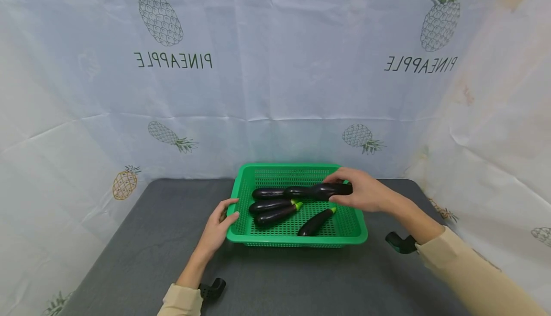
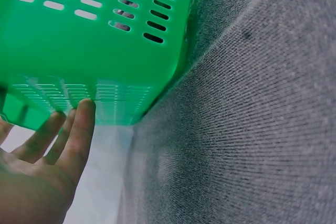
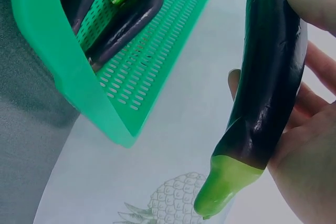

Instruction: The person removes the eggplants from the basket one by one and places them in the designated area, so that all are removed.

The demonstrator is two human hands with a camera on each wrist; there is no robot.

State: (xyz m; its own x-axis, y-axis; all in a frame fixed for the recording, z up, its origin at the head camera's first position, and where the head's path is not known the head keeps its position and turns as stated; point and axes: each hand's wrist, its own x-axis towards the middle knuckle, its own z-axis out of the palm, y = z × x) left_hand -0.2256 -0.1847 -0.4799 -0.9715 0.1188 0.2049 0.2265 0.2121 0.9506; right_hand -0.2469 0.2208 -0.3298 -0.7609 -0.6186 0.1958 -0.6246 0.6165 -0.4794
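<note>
My right hand (image 1: 363,189) grips a dark purple eggplant (image 3: 270,72) with a green stem end, thumb on one side and fingers round the other. It is held over the right part of a green plastic basket (image 1: 297,242). Inside the basket lie several more eggplants (image 1: 275,214), most grouped at the left and back, with one slanted eggplant (image 1: 316,223) near the front. At the basket's left side is my left hand (image 1: 215,230), its fingers fairly straight. In the left wrist view, those fingertips (image 2: 85,109) are right at the slotted outer wall; the thumb is hidden there.
The basket stands on a dark grey table (image 1: 172,239), close to its back edge. Behind and at both sides hangs a pale cloth (image 1: 292,67) printed with pineapples. Dark wrist mounts (image 1: 213,288) show below both hands.
</note>
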